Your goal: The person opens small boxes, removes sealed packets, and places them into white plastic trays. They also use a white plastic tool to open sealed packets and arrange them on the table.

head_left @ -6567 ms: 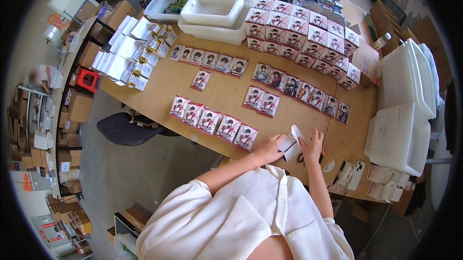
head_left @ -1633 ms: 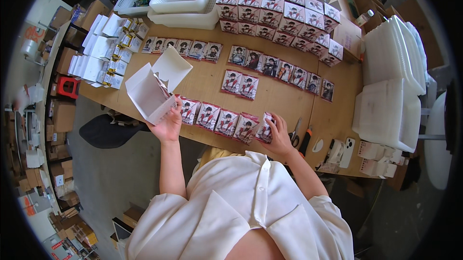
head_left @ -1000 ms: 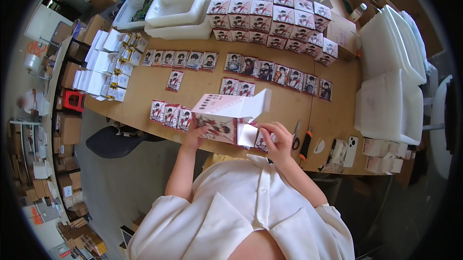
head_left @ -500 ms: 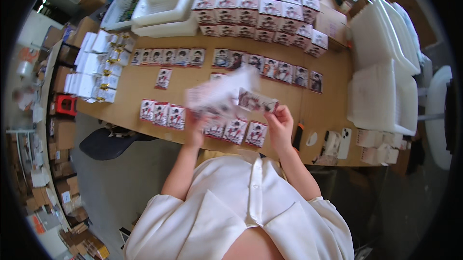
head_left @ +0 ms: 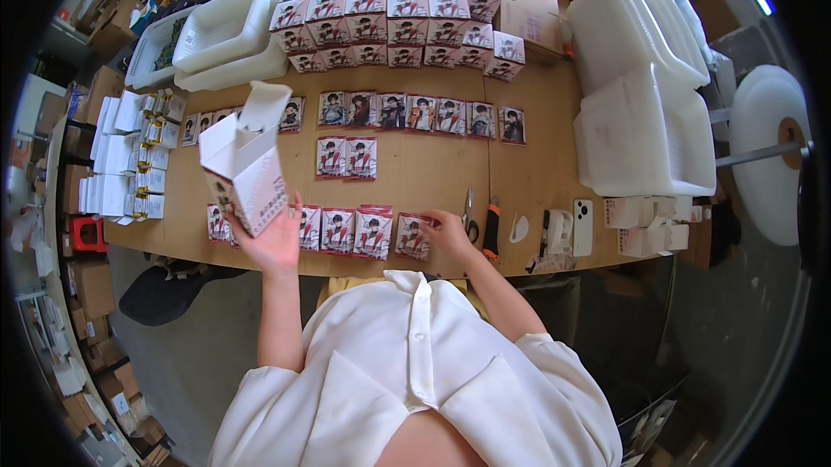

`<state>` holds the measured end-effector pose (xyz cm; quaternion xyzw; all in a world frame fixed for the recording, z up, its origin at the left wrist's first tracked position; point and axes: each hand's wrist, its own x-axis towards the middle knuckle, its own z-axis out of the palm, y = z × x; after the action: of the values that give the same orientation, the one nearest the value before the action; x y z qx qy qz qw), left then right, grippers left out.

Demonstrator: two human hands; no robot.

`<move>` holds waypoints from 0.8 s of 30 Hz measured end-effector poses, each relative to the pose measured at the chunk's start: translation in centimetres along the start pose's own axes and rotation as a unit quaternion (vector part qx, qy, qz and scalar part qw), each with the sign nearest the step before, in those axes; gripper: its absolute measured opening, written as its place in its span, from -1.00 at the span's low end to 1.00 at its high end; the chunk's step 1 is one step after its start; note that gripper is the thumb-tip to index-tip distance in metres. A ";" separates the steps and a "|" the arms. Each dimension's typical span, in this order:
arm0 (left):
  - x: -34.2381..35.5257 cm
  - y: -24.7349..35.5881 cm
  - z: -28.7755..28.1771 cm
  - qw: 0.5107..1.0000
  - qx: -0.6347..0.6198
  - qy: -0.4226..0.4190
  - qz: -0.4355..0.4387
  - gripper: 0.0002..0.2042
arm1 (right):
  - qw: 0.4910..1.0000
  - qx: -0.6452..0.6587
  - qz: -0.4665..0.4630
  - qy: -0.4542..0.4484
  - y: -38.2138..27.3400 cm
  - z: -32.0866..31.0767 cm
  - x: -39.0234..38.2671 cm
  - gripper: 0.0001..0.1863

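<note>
My left hand [head_left: 273,242] supports an opened white and pink carton [head_left: 251,177], its top flaps standing up. The thumb and fingers hold it from below and the side. My right hand [head_left: 446,233] is closed at the upper right edge of a red and white foil packet [head_left: 413,238], at the right end of the near row. Left of it in that row lie more such packets [head_left: 337,231], partly behind my left hand and the carton. Two similar packets [head_left: 346,158] lie side by side mid-table.
Farther back runs a row of assorted packets [head_left: 421,113], with stacked printed boxes [head_left: 368,30] behind. White tubs [head_left: 640,142] stand right; white cartons [head_left: 112,155] stand left. Scissors [head_left: 470,216], an orange-black cutter [head_left: 492,229] and a phone [head_left: 582,227] lie near the front edge.
My left hand has carried the carton leftward and turned it upright. My right hand has come down from the carton's opening with a packet to the near row. The whole view has shifted.
</note>
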<state>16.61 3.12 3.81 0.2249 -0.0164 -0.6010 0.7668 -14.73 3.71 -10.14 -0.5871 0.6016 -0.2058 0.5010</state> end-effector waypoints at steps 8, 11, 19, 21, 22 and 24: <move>-3.2 -9.3 -2.0 0.985 0.067 -0.052 -0.153 -0.47 | 0.984 0.040 -0.073 0.160 0.2 -0.4 -1.1 -0.36; -5.2 -11.1 -3.5 0.906 0.284 -0.137 -0.283 -0.29 | 0.935 0.322 -0.148 0.009 -6.1 -6.3 -6.5 -0.14; -8.9 -21.0 5.4 0.722 0.496 -0.356 -0.325 0.07 | 0.962 0.085 -0.116 0.233 -1.2 -12.3 -17.2 -0.23; -8.9 -22.5 5.8 0.698 0.559 -0.369 -0.251 -0.10 | 0.881 0.269 -0.064 0.384 6.5 -13.3 -18.4 -0.48; -8.8 -23.1 5.9 0.710 0.564 -0.351 -0.233 -0.17 | 0.824 0.129 -0.073 0.546 7.6 -16.7 -18.4 -0.56; -8.7 -24.1 5.9 0.752 0.542 -0.290 -0.237 -0.28 | 0.727 0.013 -0.005 0.686 16.4 -21.2 -19.9 -0.46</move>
<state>-9.57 5.06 2.50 0.4144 -0.5071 -0.6903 0.3074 -44.64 18.34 -7.97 -0.2824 0.7757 -0.5628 -0.0419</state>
